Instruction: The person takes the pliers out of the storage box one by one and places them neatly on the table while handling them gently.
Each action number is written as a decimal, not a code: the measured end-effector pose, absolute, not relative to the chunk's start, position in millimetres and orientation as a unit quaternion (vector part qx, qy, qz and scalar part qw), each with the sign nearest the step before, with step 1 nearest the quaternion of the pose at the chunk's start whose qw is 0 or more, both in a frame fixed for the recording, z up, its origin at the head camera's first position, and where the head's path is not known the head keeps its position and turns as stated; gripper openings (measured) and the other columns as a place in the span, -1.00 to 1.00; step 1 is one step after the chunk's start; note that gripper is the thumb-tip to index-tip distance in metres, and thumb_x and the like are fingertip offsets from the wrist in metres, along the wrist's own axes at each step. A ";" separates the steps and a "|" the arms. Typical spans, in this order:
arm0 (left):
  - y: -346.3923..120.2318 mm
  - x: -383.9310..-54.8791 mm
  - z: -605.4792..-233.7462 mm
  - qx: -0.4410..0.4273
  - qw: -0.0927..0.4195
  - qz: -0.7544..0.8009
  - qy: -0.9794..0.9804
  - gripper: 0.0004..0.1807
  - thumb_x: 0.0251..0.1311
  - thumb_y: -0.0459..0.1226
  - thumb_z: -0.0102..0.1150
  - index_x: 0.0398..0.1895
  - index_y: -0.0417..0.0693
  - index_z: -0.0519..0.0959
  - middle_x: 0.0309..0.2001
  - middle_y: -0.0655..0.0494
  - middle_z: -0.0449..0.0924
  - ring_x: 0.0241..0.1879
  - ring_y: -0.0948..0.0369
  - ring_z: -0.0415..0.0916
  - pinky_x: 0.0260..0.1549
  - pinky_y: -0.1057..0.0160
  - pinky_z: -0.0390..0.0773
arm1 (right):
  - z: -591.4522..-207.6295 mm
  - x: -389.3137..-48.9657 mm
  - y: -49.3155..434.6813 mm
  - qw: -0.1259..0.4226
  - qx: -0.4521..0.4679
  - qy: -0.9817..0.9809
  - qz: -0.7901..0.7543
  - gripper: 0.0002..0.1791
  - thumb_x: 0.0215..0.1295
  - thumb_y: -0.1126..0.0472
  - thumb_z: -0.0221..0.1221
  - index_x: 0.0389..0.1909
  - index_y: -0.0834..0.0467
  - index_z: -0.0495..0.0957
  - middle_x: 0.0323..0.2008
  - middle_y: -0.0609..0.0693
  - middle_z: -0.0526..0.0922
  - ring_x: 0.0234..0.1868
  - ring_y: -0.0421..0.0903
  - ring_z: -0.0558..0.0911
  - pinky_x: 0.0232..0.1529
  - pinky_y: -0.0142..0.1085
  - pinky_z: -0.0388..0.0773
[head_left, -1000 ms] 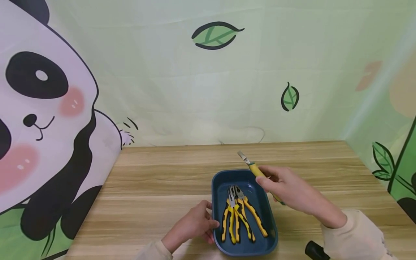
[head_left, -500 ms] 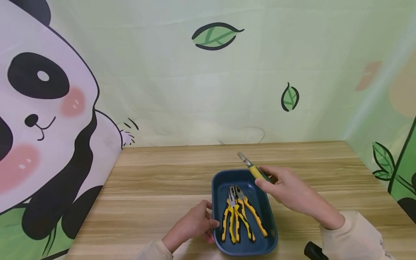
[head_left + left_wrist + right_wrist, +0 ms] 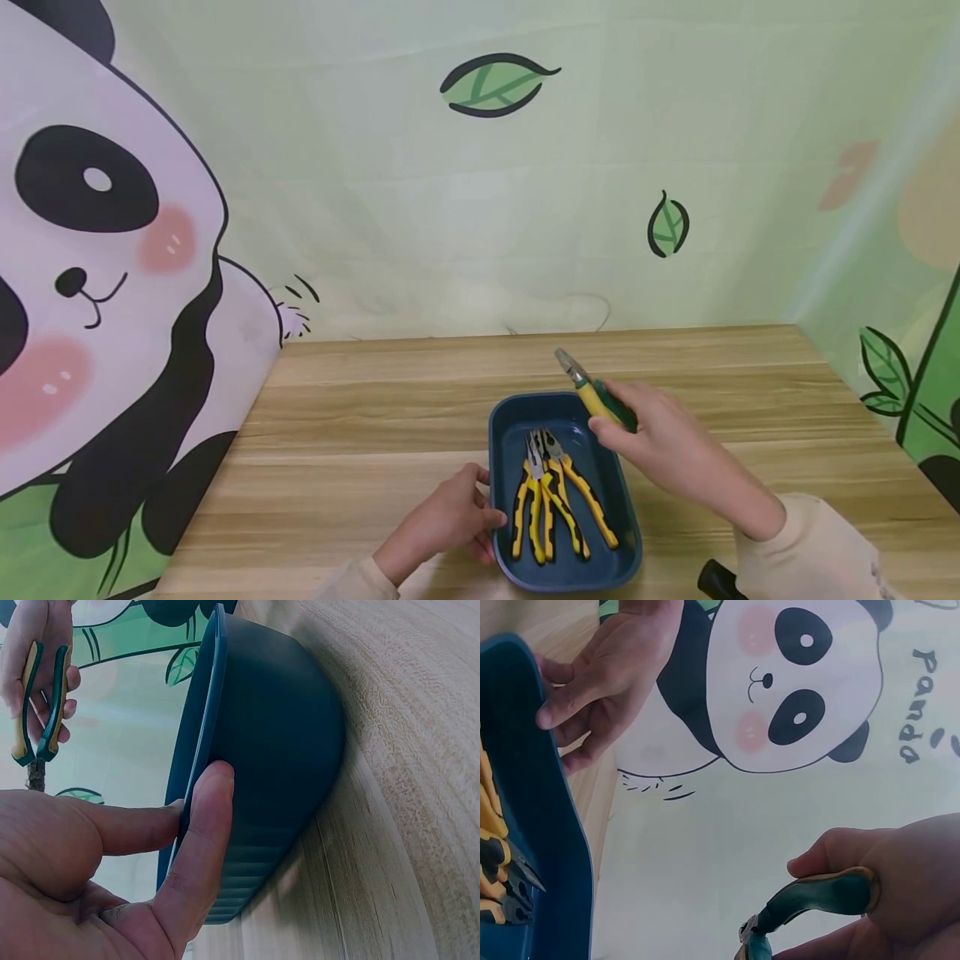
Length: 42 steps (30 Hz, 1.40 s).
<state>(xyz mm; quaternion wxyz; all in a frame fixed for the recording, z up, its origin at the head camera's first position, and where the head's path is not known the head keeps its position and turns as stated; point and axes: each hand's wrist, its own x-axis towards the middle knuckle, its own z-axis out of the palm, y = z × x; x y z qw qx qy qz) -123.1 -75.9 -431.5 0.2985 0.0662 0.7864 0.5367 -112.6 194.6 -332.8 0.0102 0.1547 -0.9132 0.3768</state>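
My left hand [image 3: 450, 510] holds the left rim of a dark blue tray [image 3: 551, 412]; in the left wrist view the thumb and a finger pinch its edge. Several pliers [image 3: 590, 500] with yellow-and-black handles lie inside, jaws toward the far end. Above the tray's far right corner, my right hand [image 3: 663, 433] grips another pair of pliers [image 3: 596, 404], with yellow-and-green handles. Their metal jaws point away and to the left. In the left wrist view the two handles [image 3: 56, 705] stand spread apart, the fingers behind them. Part of the handles is hidden by the palm in the head view.
The tray stands on a wood-grain table [image 3: 360, 442]. A fabric backdrop [image 3: 360, 208] with a printed panda and leaves rises behind the table and along its sides. A black cylindrical object [image 3: 720, 579] shows beside the right sleeve [image 3: 813, 546].
My right hand has turned the green-handled pliers, so the green handle now shows beside the yellow one. Their tip has shifted slightly right. The left hand, tray and pliers inside stay put.
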 end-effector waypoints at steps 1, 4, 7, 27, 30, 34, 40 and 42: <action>-75.9 -123.1 -431.6 0.066 0.299 0.536 0.787 -0.54 0.34 -0.53 0.24 0.20 -0.40 0.27 -0.36 -0.19 0.62 -0.65 0.12 0.61 -0.63 0.12 0.76 | -333.7 -112.2 194.3 0.016 0.154 -0.915 0.372 -0.72 0.46 0.15 0.24 0.03 0.26 0.58 -0.43 -0.01 0.46 -0.50 -0.11 0.41 -0.63 -0.35 0.43; -75.8 -123.4 -431.5 0.064 0.300 0.532 0.789 -0.54 0.34 -0.53 0.24 0.20 -0.40 0.27 -0.35 -0.19 0.62 -0.65 0.12 0.62 -0.62 0.11 0.76 | -335.8 -110.7 193.4 0.036 0.148 -0.923 0.354 -0.61 0.44 0.15 0.26 0.14 0.31 0.55 -0.37 0.01 0.47 -0.45 -0.11 0.42 -0.57 -0.34 0.46; -75.6 -123.8 -431.2 0.063 0.301 0.530 0.791 -0.53 0.34 -0.52 0.24 0.21 -0.39 0.28 -0.35 -0.19 0.63 -0.64 0.12 0.62 -0.62 0.11 0.77 | -338.1 -108.8 192.0 0.055 0.137 -0.934 0.326 -0.49 0.41 0.15 0.28 0.24 0.37 0.51 -0.29 0.06 0.51 -0.42 -0.09 0.44 -0.53 -0.31 0.48; -77.0 -123.4 -433.5 0.063 0.301 0.541 0.782 -0.52 0.34 -0.53 0.23 0.22 -0.40 0.26 -0.34 -0.19 0.62 -0.63 0.11 0.63 -0.61 0.12 0.77 | -346.7 -100.9 184.6 0.105 0.136 -0.960 0.219 -0.29 0.33 0.05 0.33 0.34 0.42 0.44 0.09 0.32 0.57 -0.18 0.11 0.63 -0.29 0.07 0.71; -76.9 -123.1 -433.8 0.063 0.300 0.542 0.782 -0.52 0.34 -0.53 0.24 0.22 -0.40 0.27 -0.34 -0.19 0.62 -0.63 0.11 0.62 -0.60 0.11 0.77 | -348.9 -101.4 184.4 0.109 0.141 -0.960 0.218 -0.30 0.32 0.05 0.33 0.33 0.42 0.46 0.09 0.32 0.58 -0.17 0.10 0.65 -0.29 0.06 0.72; -76.7 -122.5 -434.1 0.061 0.300 0.543 0.782 -0.53 0.34 -0.53 0.24 0.22 -0.39 0.27 -0.34 -0.19 0.62 -0.63 0.10 0.63 -0.61 0.11 0.77 | -352.3 -102.3 184.0 0.125 0.151 -0.958 0.210 -0.31 0.30 0.06 0.35 0.31 0.42 0.48 0.10 0.33 0.59 -0.17 0.11 0.66 -0.32 0.04 0.74; -77.2 -121.1 -433.7 0.069 0.295 0.553 0.776 -0.54 0.32 -0.55 0.23 0.20 -0.42 0.27 -0.36 -0.20 0.63 -0.65 0.11 0.62 -0.62 0.12 0.76 | -355.4 -103.9 183.8 0.150 0.158 -0.955 0.200 -0.33 0.28 0.09 0.38 0.27 0.45 0.50 0.09 0.36 0.59 -0.25 0.06 0.66 -0.45 -0.08 0.71; -77.5 -121.1 -433.2 0.070 0.294 0.553 0.776 -0.54 0.33 -0.55 0.23 0.20 -0.41 0.28 -0.36 -0.20 0.63 -0.65 0.11 0.62 -0.62 0.12 0.76 | -356.0 -104.2 183.7 0.152 0.157 -0.956 0.197 -0.33 0.28 0.09 0.38 0.26 0.45 0.50 0.09 0.37 0.59 -0.24 0.08 0.67 -0.45 -0.07 0.72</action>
